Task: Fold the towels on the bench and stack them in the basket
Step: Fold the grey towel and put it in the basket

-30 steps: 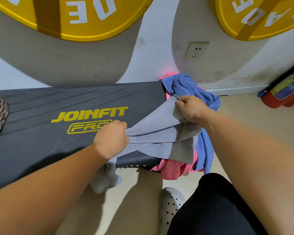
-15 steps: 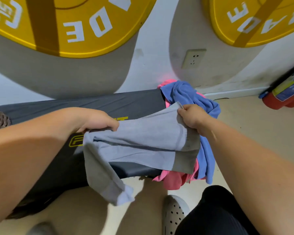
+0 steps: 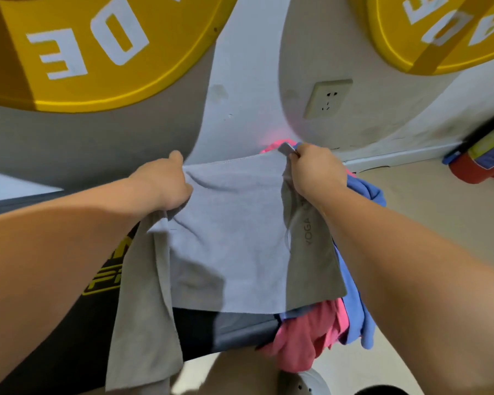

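A grey towel (image 3: 234,238) with "YOGA" printed on a darker band hangs spread in the air above the black bench (image 3: 69,352). My left hand (image 3: 166,183) grips its upper left edge, and my right hand (image 3: 314,172) pinches its upper right corner. A long strip of the towel droops down past the bench's front on the left. A blue towel (image 3: 357,280) and a pink towel (image 3: 308,340) lie bunched on the bench's right end, partly behind the grey one. No basket is in view.
The bench stands against a white wall with a power socket (image 3: 327,98). Two yellow weight plates (image 3: 97,49) lean on that wall. A red fire extinguisher (image 3: 482,163) lies on the floor at the right. A white perforated shoe (image 3: 305,386) shows below.
Both hands have lifted the grey towel up off the bench and stretched it open between them. My left hand moved up and to the right along the top edge.
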